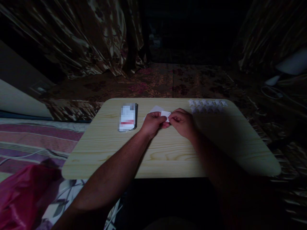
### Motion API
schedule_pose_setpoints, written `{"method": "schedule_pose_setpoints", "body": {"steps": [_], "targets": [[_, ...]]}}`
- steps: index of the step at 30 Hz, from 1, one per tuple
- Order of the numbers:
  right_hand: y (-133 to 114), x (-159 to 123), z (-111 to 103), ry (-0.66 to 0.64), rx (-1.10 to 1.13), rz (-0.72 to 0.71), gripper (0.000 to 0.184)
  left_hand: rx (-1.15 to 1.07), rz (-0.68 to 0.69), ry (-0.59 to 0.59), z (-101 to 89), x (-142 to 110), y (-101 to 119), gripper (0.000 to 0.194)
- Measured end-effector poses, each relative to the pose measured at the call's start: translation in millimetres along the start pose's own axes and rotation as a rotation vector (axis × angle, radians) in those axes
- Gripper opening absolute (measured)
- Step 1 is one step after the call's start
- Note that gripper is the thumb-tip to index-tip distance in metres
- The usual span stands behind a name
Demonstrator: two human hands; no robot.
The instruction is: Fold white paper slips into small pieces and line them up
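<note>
A small folded piece of white paper (pixel 165 114) is held over the middle of the table. My left hand (pixel 153 123) is closed on it, thumb on top and fingers beneath. At the paper's right edge, my right hand (pixel 181 120) pinches it between thumb and fingertips. Behind my left hand a flat white sheet of paper (pixel 157 109) lies on the table, partly hidden. Small folded white paper pieces (pixel 204 102) stand in a row at the far right, with a second, shaded row of paper pieces (pixel 206 109) in front.
The light wooden table (pixel 168 156) has rounded corners. On its left lies a phone-shaped object (pixel 128 117) with a blurred top. A striped bed cover (pixel 35 134), a pink bag (pixel 24 195) and white cables (pixel 69 191) are at the left. Patterned curtains (pixel 107 32) hang behind.
</note>
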State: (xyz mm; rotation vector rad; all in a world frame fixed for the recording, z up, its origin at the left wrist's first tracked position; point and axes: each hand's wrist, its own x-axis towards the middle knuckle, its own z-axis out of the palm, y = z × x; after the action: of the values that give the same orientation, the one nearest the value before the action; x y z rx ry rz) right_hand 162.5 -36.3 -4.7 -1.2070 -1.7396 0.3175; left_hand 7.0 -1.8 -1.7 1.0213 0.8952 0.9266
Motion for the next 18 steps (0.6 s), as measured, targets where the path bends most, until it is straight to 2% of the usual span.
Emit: {"method": "schedule_pose_setpoints", "body": {"steps": [18], "targets": [[5.6,0.5,2.1,0.031,0.044,-0.089,0.014,-0.084,-0.037,-0.064,-1.5,-0.8,1.5,0.023]]}}
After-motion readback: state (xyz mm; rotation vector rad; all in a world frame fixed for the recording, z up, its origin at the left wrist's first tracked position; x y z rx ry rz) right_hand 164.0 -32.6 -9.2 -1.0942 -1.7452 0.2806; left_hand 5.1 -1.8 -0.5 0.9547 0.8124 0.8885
